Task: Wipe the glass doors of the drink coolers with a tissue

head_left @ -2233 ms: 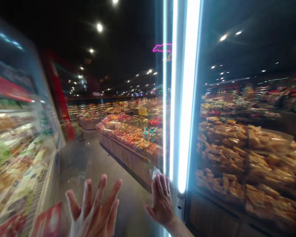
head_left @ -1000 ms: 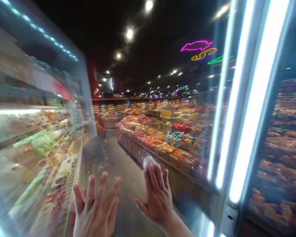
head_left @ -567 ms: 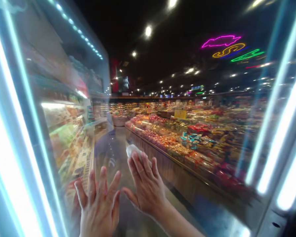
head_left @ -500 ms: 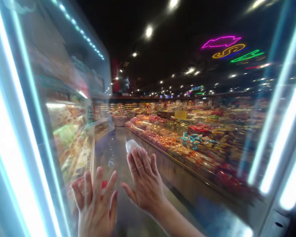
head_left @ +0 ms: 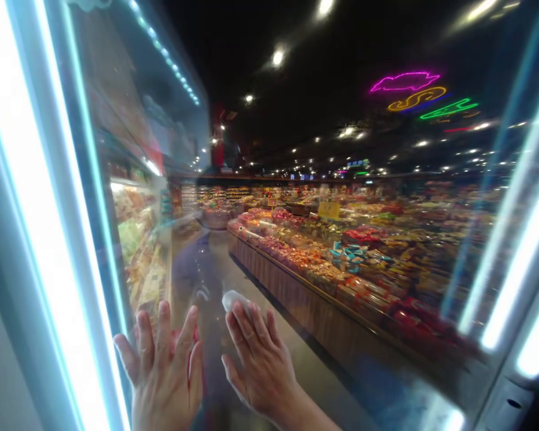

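Both my hands rest on a glass door that mirrors a shop aisle. My left hand lies flat on the pane at the lower left with its fingers spread, holding nothing. It sits right beside the lit door frame. Just to its right, my right hand presses a small white cloth against the glass. The fingers are stretched over the cloth, and only its upper end shows past the fingertips.
Bright light strips run down the right side of the door. The glass shows chilled shelves of packaged food at the left and long counters of wrapped goods at the right. Neon signs glow above.
My right hand has slid the cloth leftwards and a little down across the glass, away from the right light strips. My left hand has shifted left to the frame, and the view has turned left.
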The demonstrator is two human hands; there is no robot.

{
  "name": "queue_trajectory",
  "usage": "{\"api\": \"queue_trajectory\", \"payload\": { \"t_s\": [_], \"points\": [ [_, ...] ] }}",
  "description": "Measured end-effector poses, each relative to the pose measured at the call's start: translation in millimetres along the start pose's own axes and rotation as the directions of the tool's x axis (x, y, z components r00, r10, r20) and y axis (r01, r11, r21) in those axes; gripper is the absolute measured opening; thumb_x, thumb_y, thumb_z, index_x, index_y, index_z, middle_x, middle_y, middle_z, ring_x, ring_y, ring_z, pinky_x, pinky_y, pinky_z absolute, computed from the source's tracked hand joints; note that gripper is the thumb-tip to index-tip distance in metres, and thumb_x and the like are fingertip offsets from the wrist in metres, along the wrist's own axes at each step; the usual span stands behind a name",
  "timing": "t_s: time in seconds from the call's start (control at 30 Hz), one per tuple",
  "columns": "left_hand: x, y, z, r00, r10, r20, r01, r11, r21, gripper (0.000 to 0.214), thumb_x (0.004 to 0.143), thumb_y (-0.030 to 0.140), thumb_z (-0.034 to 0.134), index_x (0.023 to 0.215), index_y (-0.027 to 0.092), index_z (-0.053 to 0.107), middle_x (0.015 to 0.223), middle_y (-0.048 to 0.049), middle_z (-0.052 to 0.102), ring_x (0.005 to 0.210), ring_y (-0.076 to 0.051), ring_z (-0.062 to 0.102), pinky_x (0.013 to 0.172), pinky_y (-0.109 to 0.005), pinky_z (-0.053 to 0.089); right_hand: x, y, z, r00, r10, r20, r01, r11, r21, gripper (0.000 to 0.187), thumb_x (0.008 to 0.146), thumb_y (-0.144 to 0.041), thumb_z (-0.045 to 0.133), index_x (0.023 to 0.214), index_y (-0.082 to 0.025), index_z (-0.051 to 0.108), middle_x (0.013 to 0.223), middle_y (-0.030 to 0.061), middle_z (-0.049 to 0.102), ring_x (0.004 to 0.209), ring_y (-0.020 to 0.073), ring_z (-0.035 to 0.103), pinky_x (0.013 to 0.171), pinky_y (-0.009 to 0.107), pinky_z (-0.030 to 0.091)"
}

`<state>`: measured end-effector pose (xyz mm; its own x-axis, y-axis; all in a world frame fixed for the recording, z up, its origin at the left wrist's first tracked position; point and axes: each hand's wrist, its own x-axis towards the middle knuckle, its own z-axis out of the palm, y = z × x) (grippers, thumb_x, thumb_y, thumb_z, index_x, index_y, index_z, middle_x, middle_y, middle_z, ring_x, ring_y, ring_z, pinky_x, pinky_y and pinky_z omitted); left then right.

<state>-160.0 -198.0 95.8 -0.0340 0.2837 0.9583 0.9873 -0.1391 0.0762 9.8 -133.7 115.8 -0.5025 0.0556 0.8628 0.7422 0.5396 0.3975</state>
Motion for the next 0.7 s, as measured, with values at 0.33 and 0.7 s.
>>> {"api": "queue_trajectory", "payload": {
  "t_s": [0.33,0.7],
  "points": [
    [43,57,19.0,0.996,0.085,0.018,-0.085,0.996,-0.019,0.083,0.095,0.034,0.062,0.163,0.041,0.015,0.175,0.0008,-0.002,0.161,-0.034,-0.006,0.127,-0.064,-0.010,9,70,-28,0.994,0.102,-0.025,-0.103,0.993,-0.056,0.084,0.101,-0.042,0.041,0.164,-0.005,0.001,0.174,0.0100,0.004,0.162,0.0290,-0.004,0.132,0.049,0.000],
    [65,171,67.3,0.977,0.213,0.013,-0.211,0.974,-0.087,0.079,0.097,0.031,0.059,0.163,0.039,0.015,0.175,0.0022,-0.001,0.161,-0.030,-0.007,0.128,-0.062,-0.011,-72,211,-67,0.948,0.317,-0.022,-0.317,0.938,-0.143,0.083,0.103,-0.043,0.038,0.165,-0.007,-0.003,0.173,0.0155,0.014,0.161,0.0338,0.010,0.127,0.060,0.024]
  ]
}}
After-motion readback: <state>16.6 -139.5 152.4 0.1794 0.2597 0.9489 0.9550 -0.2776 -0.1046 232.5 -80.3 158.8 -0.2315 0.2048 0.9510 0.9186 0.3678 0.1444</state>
